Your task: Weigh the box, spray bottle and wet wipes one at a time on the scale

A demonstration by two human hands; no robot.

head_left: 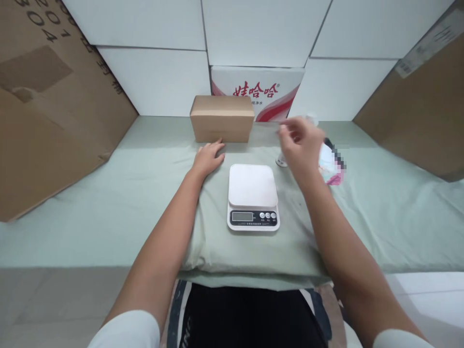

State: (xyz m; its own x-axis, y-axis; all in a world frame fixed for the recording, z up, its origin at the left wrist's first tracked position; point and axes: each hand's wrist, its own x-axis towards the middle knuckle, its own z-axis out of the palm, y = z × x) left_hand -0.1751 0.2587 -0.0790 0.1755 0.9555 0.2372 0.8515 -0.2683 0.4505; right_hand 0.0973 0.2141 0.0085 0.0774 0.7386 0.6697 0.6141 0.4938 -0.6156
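White digital kitchen scale (253,197) on green-clothed tabletop (72,208), left hand (208,158), empty grip spread beside cardboard box (223,123), right hand (303,145) curled, hold unclear.

The right hand (301,145) is appearing blurred and mostly hiding a white object (281,161), the brown box (222,118) is covering part of the red-lettered carton (276,92), and the small print (250,224) on the scale (253,186) is proving unreadable.
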